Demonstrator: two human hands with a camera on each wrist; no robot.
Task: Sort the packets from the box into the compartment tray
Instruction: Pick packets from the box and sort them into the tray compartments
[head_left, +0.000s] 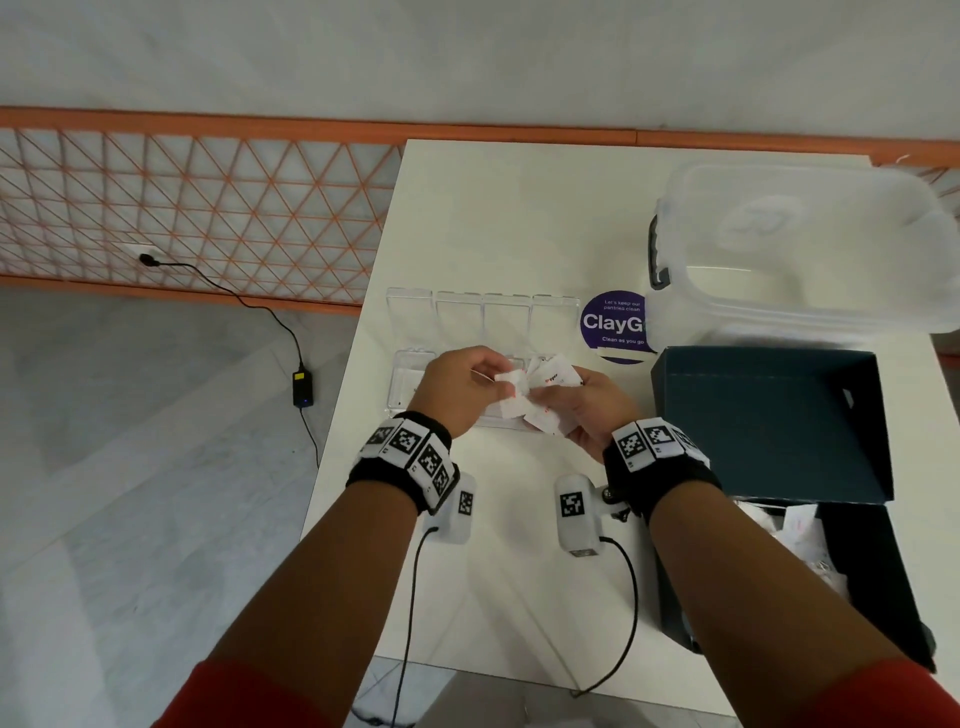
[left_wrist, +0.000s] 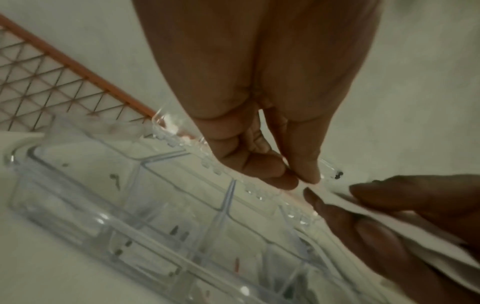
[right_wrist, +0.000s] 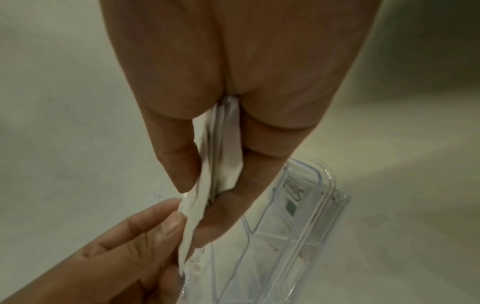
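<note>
Holding a fanned bunch of white paper packets (head_left: 551, 395) above the clear compartment tray (head_left: 410, 382), the right hand (head_left: 587, 410) has its thumb and fingers curled round them, while the left hand (head_left: 457, 389) pinches the edge of one packet (head_left: 508, 387) at the bunch's 9 o'clock side, as if to peel it away.

These packets look thin, light and limp: flat paper sachets that bend where they are gripped and probably slide easily over one another. I judge the best hold is a fingertip pinch on a free edge or corner, with the rest of the bunch kept clamped so only one sheet comes off. Squeezing too loosely may let several slip out together.

From the right wrist view, the tray lies just under the hands, its dividers plain. In the left wrist view some small printed marks show through the compartments, but whether any packets already lie in them I cannot tell. Its hinged clear lid (head_left: 483, 314) stands open at 12 o'clock.

At the tray's 3 o'clock sits the dark box (head_left: 769, 415), its flap raised; more white packets (head_left: 800, 525) show in its near part at about 4 o'clock. A large clear plastic tub (head_left: 800, 249) stands at 1 o'clock, and a round purple sticker (head_left: 613, 325) lies on the white table (head_left: 509, 597) between tray and tub.
</note>
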